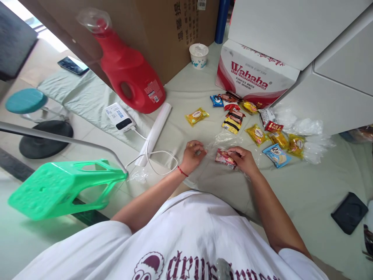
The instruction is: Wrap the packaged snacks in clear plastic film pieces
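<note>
My left hand [192, 156] is closed, its thumb and fingertips pinching the edge of a thin clear plastic bag [210, 146]. With my right hand [244, 158] I grip a small red snack packet [223, 158] between thumb and fingers. The packet lies at the bag, partly under my fingers; whether it is inside the plastic I cannot tell. Just beyond my hands lie a yellow-and-brown packet [232, 123] and a yellow snack packet [256, 134]. Right of my right hand rests a blue snack packet [276, 155]. Another yellow packet [197, 116] lies apart, farther left.
More wrapped snacks and clear plastic bags [314, 136] lie at right, by a Wahaha carton [253, 76]. A red jug [131, 74], paper cup [199, 56], white roll [154, 134] and corded power bank [120, 117] stand or lie left. A green stool [58, 190] is at left.
</note>
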### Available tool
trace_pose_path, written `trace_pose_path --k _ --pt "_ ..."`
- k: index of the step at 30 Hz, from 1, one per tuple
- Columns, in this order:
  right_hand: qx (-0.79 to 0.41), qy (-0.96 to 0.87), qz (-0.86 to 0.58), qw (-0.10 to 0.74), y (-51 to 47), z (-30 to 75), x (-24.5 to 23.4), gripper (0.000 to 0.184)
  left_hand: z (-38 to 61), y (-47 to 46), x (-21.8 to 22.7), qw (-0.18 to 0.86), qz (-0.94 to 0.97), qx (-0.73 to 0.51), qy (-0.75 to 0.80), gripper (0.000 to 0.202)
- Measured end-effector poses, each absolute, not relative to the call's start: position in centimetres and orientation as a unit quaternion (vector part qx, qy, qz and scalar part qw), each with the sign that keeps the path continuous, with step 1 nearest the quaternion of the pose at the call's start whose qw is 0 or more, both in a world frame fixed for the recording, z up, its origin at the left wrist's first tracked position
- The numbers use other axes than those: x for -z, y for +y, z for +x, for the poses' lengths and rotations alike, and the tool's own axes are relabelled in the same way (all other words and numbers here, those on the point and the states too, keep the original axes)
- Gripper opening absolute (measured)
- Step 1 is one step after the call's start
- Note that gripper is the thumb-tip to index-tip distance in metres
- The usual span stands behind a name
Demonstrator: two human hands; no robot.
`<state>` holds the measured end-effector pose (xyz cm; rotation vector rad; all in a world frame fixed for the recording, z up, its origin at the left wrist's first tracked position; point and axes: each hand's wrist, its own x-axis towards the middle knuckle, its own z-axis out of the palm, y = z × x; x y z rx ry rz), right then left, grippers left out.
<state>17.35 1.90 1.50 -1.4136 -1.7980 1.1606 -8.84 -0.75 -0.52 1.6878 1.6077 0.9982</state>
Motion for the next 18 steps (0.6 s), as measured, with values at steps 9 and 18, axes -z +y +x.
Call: trace_pose_path --k 9,18 --pt "-0.428 -0.651 -0.562 0.277 2.1 16.4 -1.2 0.034 -8.7 -4.9 -2.8 0.062 0.699 -0.411 0.582 0.012" --pt "-0.477 -0.638 -0.549 0.251 1.0 15.9 -1.4 0.036 -2.2 -2.9 -1.8 0.113 0.840 -0.210 0.487 0.021"
